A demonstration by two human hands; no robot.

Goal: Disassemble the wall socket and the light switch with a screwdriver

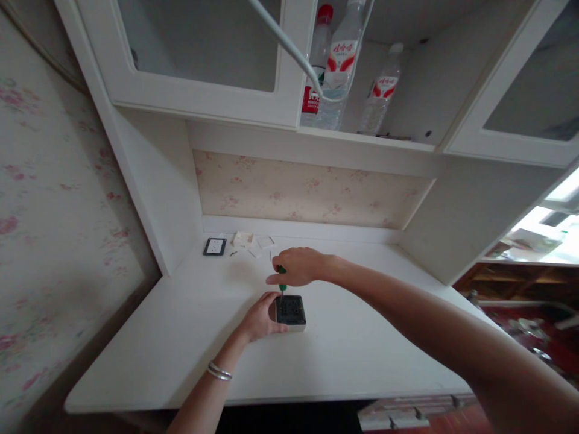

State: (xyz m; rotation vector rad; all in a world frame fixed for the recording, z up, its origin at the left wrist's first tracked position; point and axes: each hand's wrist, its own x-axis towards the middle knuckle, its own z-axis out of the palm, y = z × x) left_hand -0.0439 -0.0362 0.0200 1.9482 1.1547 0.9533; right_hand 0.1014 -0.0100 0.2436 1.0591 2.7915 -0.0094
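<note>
A small square box with a black top and a pale base, which looks like a wall socket on its mounting box [292,310], sits on the white desk. My left hand [261,316] is closed round its left side, thumb at the near edge and fingers at the far edge. Above it, my right hand [298,266] grips a screwdriver [283,284] with a green handle. The screwdriver stands nearly upright, its tip at the far left corner of the black top. Whether the tip sits in a screw is too small to tell.
On the white desk [362,337], a black-framed socket plate [214,246] lies at the back left. Beside it are a cream plastic piece [243,239], a thin square frame [265,242] and other small bits. Overhead, an open cabinet holds plastic bottles [341,60]; a white cable [289,45] hangs in front.
</note>
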